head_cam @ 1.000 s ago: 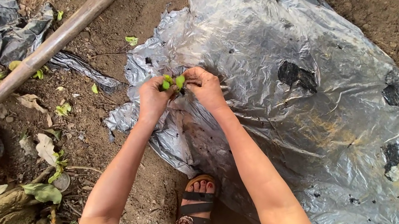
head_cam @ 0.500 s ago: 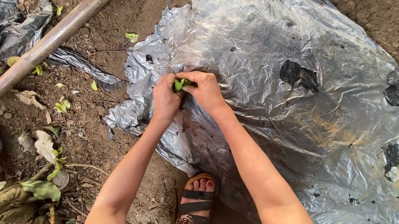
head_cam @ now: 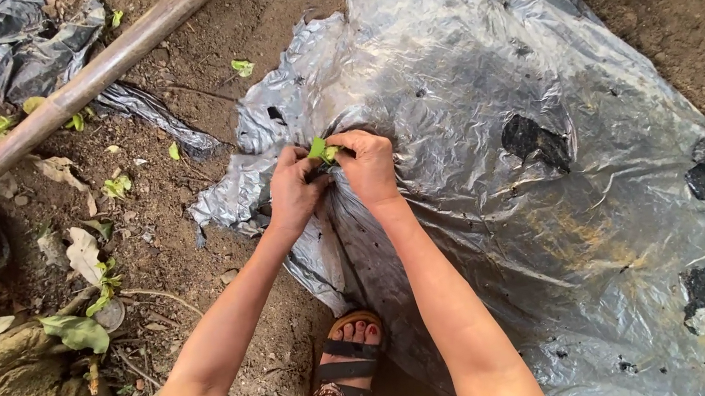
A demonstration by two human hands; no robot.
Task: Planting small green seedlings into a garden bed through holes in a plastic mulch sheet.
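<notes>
Both hands, left hand and right hand, pinch a green seedling over the plastic sheet.

One head-worn camera looks steeply down, from close above, at the plastic sheet spread over soil.

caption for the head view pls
Both hands, left and right, pinch a small green seedling over silver plastic sheeting.
</notes>
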